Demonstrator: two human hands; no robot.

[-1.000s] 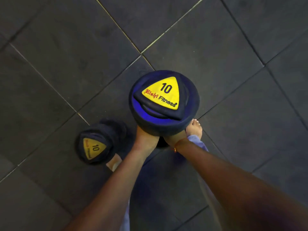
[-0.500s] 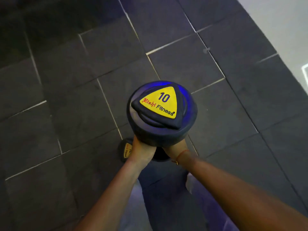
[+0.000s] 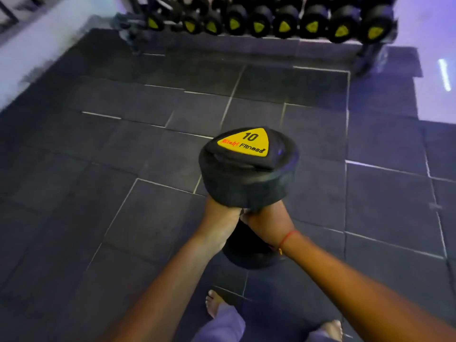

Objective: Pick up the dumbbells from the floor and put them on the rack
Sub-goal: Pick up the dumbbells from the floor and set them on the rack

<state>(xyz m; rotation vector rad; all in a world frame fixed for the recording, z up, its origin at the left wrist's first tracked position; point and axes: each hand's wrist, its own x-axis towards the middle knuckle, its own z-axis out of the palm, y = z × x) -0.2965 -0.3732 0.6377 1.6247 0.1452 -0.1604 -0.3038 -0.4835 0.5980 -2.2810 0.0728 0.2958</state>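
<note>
The left hand (image 3: 219, 218) and the right hand (image 3: 267, 224) both wrap the handle of one dumbbell (image 3: 248, 169), fingers curled tight round the bar, which is almost wholly hidden between them. The dumbbell is held upright, clear of the floor: its upper head shows a yellow triangular label marked 10, and its lower head hangs dark just below the wrists. A red thread bracelet (image 3: 287, 239) sits on the right wrist. Below the arms, at the near edge, two bare feet and lilac trouser legs stand on the dark rubber floor tiles (image 3: 153, 218). The rack (image 3: 266, 23) lies well apart at the far side, across several rows of tiles, loaded with a row of black dumbbells with yellow-green end labels; motion blur makes it impossible to tell which slot is free. The step in hand looks like the carry. To do it well, both hands should keep their full wrap on the handle with the weight close to the body and vertical — a heavy head swinging outward would strain the wrists. Bare toes sit right under the load, so steady steps matter, and before arriving it is worth finding a gap — then turning the dumbbell horizontal to seat both heads squarely.
</note>
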